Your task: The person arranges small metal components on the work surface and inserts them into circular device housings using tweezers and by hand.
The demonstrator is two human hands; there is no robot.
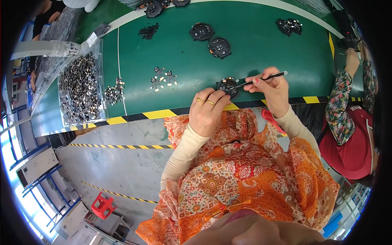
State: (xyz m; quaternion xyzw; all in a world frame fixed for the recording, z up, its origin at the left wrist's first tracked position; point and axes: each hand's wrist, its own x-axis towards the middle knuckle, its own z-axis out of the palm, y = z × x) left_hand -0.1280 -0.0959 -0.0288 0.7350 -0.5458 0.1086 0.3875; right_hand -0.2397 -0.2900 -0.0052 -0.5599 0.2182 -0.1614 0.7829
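Observation:
My left hand [205,112], with two gold-coloured rings, grips the near left edge of a round black case [225,85] at the table's front edge. Small metallic parts show on that case; its finer details are too small to make out. Between thumb and fingers of my right hand [274,92] is a pair of black tweezers [267,77] with a silver end. Their tips reach into the case from the right. Farther back lie two more round black cases [219,47]. A few small black-and-gold flex parts [164,77] are spread to the left of my hands.
A clear tray [100,87] heaped with small metallic parts stands at the left, a small pile [114,92] beside it. Black bits [148,31] lie farther back; more assemblies [289,27] sit at the far right. A co-worker's sleeved arm [339,106] is at right.

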